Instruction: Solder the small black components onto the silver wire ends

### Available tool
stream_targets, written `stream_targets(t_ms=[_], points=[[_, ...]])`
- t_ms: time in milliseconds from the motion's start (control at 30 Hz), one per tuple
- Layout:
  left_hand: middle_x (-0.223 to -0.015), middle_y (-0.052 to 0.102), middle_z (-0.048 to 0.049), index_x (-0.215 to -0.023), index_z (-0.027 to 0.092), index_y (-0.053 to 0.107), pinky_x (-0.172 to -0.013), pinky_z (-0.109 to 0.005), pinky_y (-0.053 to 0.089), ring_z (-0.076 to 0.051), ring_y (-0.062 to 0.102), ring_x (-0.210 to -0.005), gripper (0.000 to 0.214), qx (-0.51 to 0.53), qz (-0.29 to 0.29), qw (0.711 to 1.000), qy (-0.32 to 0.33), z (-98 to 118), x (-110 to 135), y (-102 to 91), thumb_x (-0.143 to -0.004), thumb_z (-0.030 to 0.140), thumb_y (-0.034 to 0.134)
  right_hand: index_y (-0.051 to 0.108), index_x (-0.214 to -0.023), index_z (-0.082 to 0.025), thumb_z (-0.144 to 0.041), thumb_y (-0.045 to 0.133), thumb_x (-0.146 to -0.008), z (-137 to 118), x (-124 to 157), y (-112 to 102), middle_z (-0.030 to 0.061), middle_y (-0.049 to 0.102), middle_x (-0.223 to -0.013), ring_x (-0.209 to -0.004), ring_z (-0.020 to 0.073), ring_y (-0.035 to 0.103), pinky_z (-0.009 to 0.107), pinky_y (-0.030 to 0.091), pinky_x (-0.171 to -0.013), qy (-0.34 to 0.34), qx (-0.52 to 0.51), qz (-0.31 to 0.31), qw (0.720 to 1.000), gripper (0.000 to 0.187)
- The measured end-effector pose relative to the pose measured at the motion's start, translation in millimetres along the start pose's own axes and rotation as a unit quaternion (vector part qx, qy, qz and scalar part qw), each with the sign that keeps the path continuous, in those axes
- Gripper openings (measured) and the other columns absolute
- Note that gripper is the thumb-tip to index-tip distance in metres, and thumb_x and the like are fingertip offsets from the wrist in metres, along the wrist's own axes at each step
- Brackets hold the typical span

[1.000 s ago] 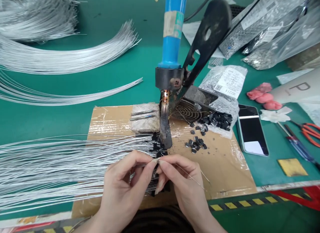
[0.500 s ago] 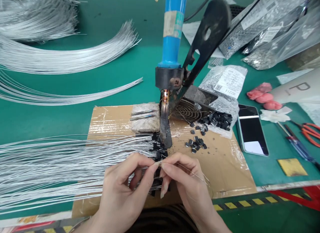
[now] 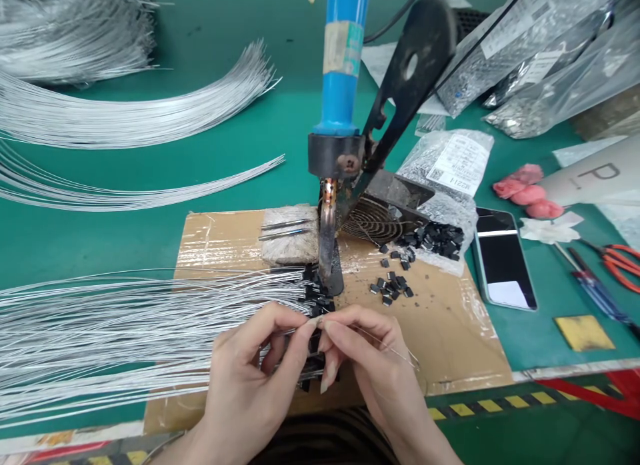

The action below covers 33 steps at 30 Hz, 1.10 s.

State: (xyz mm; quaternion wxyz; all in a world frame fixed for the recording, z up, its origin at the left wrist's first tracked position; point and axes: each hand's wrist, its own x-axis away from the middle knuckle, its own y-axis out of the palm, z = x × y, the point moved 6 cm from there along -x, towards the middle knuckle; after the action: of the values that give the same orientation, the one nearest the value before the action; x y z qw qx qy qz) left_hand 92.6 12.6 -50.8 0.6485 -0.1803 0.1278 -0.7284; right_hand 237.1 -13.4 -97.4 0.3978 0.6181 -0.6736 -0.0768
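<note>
My left hand (image 3: 255, 372) and my right hand (image 3: 373, 365) meet fingertip to fingertip below the soldering iron's tip. My right hand is closed on a thin wire (image 3: 383, 343), which trails back over its fingers to the right. The left thumb and forefinger are pinched together, and what lies between them is too small to make out. Behind and beside the left hand spreads a bundle of white wires (image 3: 150, 318) with black connectors (image 3: 315, 292) at their ends. The blue-handled soldering iron (image 3: 343, 85) points down in its black stand (image 3: 400, 92).
Under the work lies a cardboard sheet (image 3: 450, 332), with a pale block (image 3: 290, 252) on it. Loose black connectors (image 3: 393, 288) lie to the right, near a plastic bag (image 3: 443, 158). Farther right are a phone (image 3: 505, 258), orange-handled pliers (image 3: 620, 262) and a yellow sponge (image 3: 584, 334).
Hardly anything differs. Both hands keep the same pinch, with the fingertips slightly higher, and the view has shifted a little.
</note>
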Motion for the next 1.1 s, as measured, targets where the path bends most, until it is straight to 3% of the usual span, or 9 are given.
stream_targets(t_ms=[333, 533, 867, 967, 1033, 1067, 1100], points=[[-0.068, 0.072, 0.0008, -0.080, 0.023, 0.074, -0.054, -0.026, 0.041, -0.013, 0.061, -0.058, 0.019, -0.008, 0.006, 1.000, -0.001, 1.9, 0.6, 0.6, -0.097, 0.025, 0.067, 0.084, -0.084, -0.018, -0.035, 0.086, -0.088, 0.2, -0.2, -1.0, 0.0001, 0.075, -0.070, -0.046, 0.0094, 0.067, 0.020, 0.060, -0.050, 0.003, 0.011, 0.009, 1.000, 0.018], [-0.067, 0.071, 0.0026, -0.082, 0.024, 0.072, -0.051, -0.026, 0.038, -0.011, 0.056, -0.055, 0.017, 0.002, 0.011, 1.000, 0.006, 3.9, 1.2, 2.5, -0.098, 0.024, 0.067, 0.086, -0.082, -0.019, -0.033, 0.087, -0.086, 4.3, 0.1, 1.2, -0.0003, 0.076, -0.068, -0.044, 0.0082, 0.066, 0.019, 0.061, -0.048, -0.006, -0.040, 0.022, 0.999, 0.014], [-0.070, 0.075, 0.0002, -0.085, 0.022, 0.073, -0.055, -0.025, 0.046, -0.013, 0.065, -0.061, 0.015, 0.032, 0.001, 0.999, -0.005, -4.9, 1.9, 6.3, -0.099, 0.025, 0.068, 0.087, -0.084, -0.020, -0.032, 0.088, -0.084, 8.2, 2.1, 5.0, 0.0009, 0.077, -0.071, -0.048, 0.0084, 0.065, 0.020, 0.063, -0.050, -0.027, -0.055, 0.051, 0.997, 0.012], [-0.071, 0.074, -0.0001, -0.083, 0.022, 0.073, -0.055, -0.025, 0.045, -0.014, 0.064, -0.062, 0.015, 0.035, 0.002, 0.999, -0.032, -4.7, -0.9, 4.7, -0.097, 0.026, 0.069, 0.087, -0.092, -0.022, -0.041, 0.082, -0.090, 0.3, 4.4, -1.8, 0.0030, 0.077, -0.074, -0.052, 0.0120, 0.067, 0.023, 0.062, -0.048, -0.038, 0.014, 0.045, 0.998, 0.020], [-0.070, 0.072, 0.0003, -0.081, 0.022, 0.073, -0.056, -0.025, 0.044, -0.013, 0.061, -0.061, 0.015, 0.033, 0.009, 0.998, -0.048, -3.3, -2.9, 3.2, -0.096, 0.026, 0.070, 0.086, -0.097, -0.023, -0.042, 0.078, -0.094, -16.4, 6.4, -17.1, 0.0032, 0.076, -0.077, -0.052, 0.0125, 0.065, 0.024, 0.059, -0.046, -0.090, 0.127, 0.090, 0.984, 0.021], [-0.069, 0.071, 0.0006, -0.081, 0.022, 0.073, -0.055, -0.025, 0.043, -0.013, 0.060, -0.060, 0.015, 0.034, 0.011, 0.998, -0.053, -2.5, -3.7, 2.7, -0.095, 0.027, 0.071, 0.086, -0.099, -0.024, -0.038, 0.079, -0.094, -28.9, 8.1, -27.4, 0.0020, 0.075, -0.078, -0.051, 0.0119, 0.064, 0.025, 0.058, -0.048, -0.137, 0.205, 0.135, 0.960, 0.016], [-0.070, 0.071, 0.0007, -0.082, 0.022, 0.074, -0.054, -0.024, 0.042, -0.013, 0.058, -0.059, 0.013, 0.037, 0.013, 0.997, -0.059, -1.9, -4.3, 2.3, -0.094, 0.027, 0.071, 0.085, -0.100, -0.025, -0.034, 0.079, -0.094, -42.6, 10.4, -36.2, 0.0014, 0.075, -0.081, -0.054, 0.0118, 0.063, 0.025, 0.056, -0.050, -0.195, 0.296, 0.177, 0.918, 0.012]])
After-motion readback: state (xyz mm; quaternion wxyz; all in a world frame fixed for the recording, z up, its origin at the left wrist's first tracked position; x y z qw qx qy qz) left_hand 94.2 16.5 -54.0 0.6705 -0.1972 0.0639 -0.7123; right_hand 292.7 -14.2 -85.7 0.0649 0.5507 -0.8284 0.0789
